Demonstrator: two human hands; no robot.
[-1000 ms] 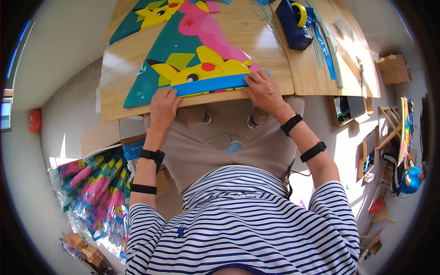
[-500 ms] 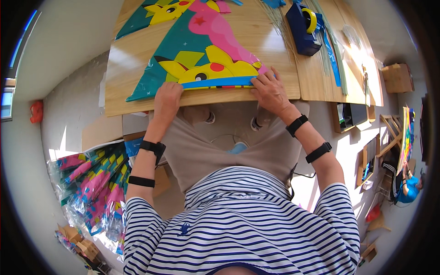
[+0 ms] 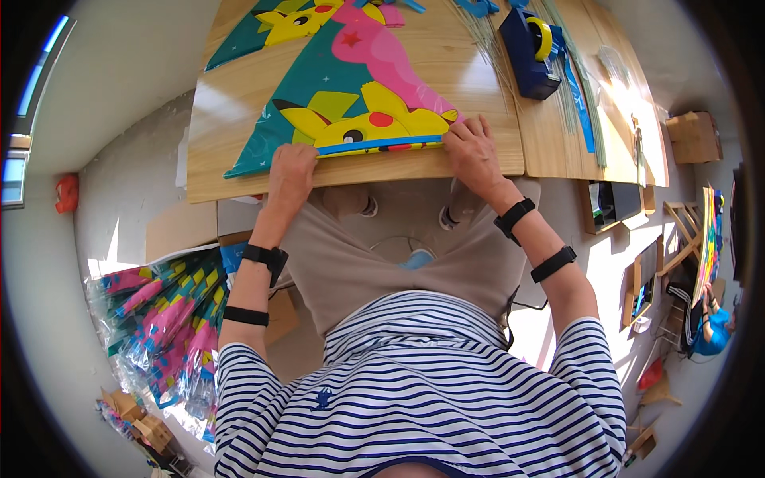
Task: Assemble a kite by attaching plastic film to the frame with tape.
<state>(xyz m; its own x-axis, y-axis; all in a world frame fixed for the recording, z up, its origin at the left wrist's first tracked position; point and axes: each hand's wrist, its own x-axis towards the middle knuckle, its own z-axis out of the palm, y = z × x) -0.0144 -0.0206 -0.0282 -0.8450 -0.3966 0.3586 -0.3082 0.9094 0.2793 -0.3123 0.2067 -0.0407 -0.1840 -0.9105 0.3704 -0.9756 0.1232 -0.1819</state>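
A triangular kite [image 3: 303,95] of thin glossy sheet, green and pink with a yellow cartoon figure, lies on the wooden table with its long side toward me. Along that near side runs a narrow blue strip [image 3: 374,146], with a folded edge of the sheet below it. My left hand [image 3: 292,171] pinches the strip's left end. At its right end, my right hand [image 3: 473,151] is closed on the strip and the kite's edge, knuckles up. Both hands are at the table's front edge; the fingertips are partly hidden.
A second printed kite [image 3: 279,28] lies farther back. To the right stand a dark blue tape dispenser [image 3: 528,68] and thin rods [image 3: 586,103]. Bagged kites [image 3: 167,319] fill the floor at left. A cardboard box [image 3: 693,137] and a co-worker [image 3: 712,328] are at far right.
The blue strip shows narrower along the near edge, rolled or folded over. My right hand has shifted slightly right; both hands still grip the strip's ends.
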